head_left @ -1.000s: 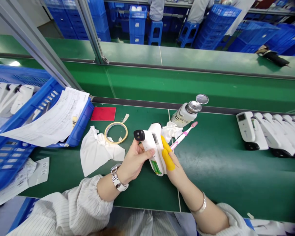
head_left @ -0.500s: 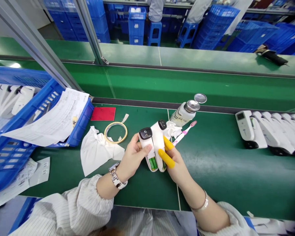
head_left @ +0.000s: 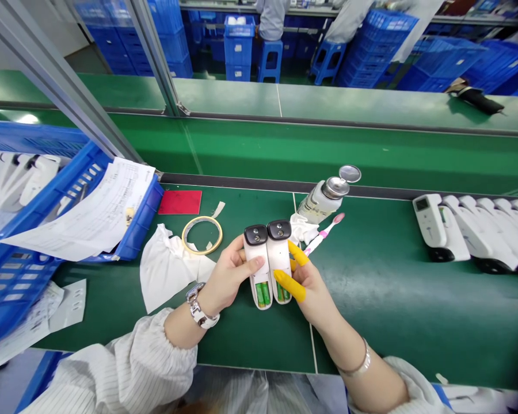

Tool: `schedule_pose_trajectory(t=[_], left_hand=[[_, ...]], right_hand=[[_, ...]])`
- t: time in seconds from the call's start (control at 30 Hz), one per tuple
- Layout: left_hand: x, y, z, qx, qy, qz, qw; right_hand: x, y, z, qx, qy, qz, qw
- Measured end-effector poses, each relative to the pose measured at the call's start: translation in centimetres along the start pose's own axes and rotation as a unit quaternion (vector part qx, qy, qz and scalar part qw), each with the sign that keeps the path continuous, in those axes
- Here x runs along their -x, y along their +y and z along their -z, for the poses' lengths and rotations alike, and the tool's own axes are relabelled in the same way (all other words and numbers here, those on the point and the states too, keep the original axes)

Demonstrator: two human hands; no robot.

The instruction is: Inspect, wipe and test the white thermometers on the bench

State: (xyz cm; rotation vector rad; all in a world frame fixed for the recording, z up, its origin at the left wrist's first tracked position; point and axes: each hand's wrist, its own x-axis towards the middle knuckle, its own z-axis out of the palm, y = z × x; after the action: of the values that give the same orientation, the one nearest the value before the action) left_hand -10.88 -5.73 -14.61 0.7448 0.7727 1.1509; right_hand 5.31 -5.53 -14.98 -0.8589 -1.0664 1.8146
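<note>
Two white infrared thermometers with black sensor heads are held side by side above the bench. My left hand [head_left: 231,273] is closed around the left thermometer [head_left: 255,253], thumb on its white face. My right hand [head_left: 308,287], with yellow covers on some fingers, grips the right thermometer [head_left: 278,253]. Both have uncovered battery compartments, with green batteries [head_left: 263,294] showing at the lower ends. The bodies touch or nearly touch along their inner sides. Just beyond my right hand lie a pink and white toothbrush [head_left: 325,234] and a crumpled white cloth [head_left: 301,229].
A pump bottle [head_left: 323,200] with its metal lid raised stands behind the toothbrush. To the left are a tape roll [head_left: 202,235], a white cloth [head_left: 166,270], a red card [head_left: 180,202] and a blue crate [head_left: 140,230] with papers. More thermometers [head_left: 440,227] line the right side.
The right thermometer has turned from a tilt to upright and come down level with the left one. Its black head now faces me, and its batteries show more fully.
</note>
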Motion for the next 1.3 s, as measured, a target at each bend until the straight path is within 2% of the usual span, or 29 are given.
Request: schedule_pose_trajectory(t=[0.4, 1.03, 1.3], left_hand=[[0.08, -0.26, 0.07, 0.015, 0.000, -0.015, 1.000], [0.22, -0.08, 0.17, -0.006, 0.015, 0.007, 1.000], [0.11, 0.06, 0.12, -0.016, -0.007, 0.007, 1.000]], right_hand=[[0.10, -0.32, -0.20, 0.010, -0.012, 0.027, 1.000], [0.33, -0.78, -0.38, 0.050, -0.003, 0.009, 0.999], [0.35, -0.31, -0.18, 0.024, -0.010, 0.001, 1.000]])
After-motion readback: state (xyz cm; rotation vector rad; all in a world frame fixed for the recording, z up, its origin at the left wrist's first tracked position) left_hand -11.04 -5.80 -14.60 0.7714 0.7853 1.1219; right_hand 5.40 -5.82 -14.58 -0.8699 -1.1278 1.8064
